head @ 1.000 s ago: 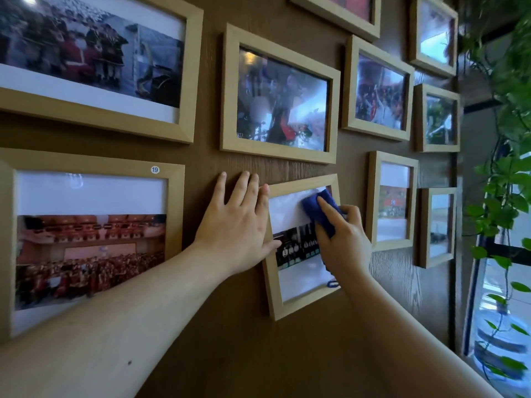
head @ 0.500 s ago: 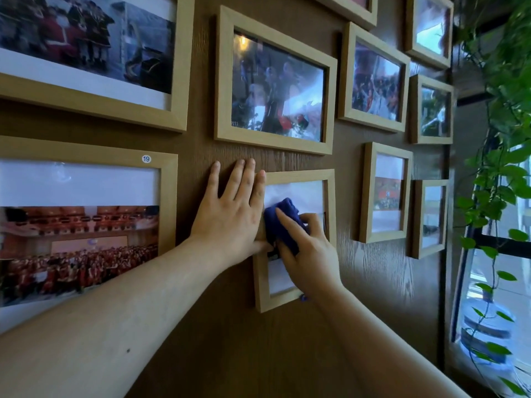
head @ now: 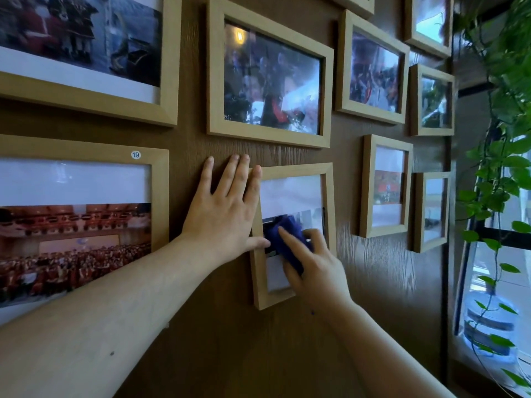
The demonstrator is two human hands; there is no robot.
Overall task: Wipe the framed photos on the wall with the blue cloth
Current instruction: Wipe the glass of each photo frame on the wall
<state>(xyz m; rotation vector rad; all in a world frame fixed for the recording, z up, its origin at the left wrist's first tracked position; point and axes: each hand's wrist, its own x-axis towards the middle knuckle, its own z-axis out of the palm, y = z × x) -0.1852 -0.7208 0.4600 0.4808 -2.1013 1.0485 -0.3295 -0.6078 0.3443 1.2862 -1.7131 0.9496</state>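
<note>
Framed photos hang close together on the brown wood-grain wall (head: 218, 340), each light wooden frame holding a print under glass. The small upright frame (head: 327, 196) under both hands holds a photo with white margins; its picture is mostly covered. The blue cloth (head: 283, 235) lies bunched on that glass, pressed beneath the fingers of the right hand (head: 313, 267), which curls over it with the forefinger stretched across the top. The left hand (head: 224, 216) is spread flat and holds nothing: palm and three fingers on bare wall, forefinger along the frame's left edge, thumb tip on the glass, touching the cloth. Left of that hand hangs a large frame (head: 161, 179) with a crowd photo and a round sticker (head: 135, 155) marked 19. Above the hands, a landscape frame (head: 212, 76) shows a blurred, reflective scene. Right of the hands hang smaller frames, their prints hard to read, then a trailing green plant (head: 500, 179), and a water bottle (head: 488, 328) partly hidden behind leaves.
</note>
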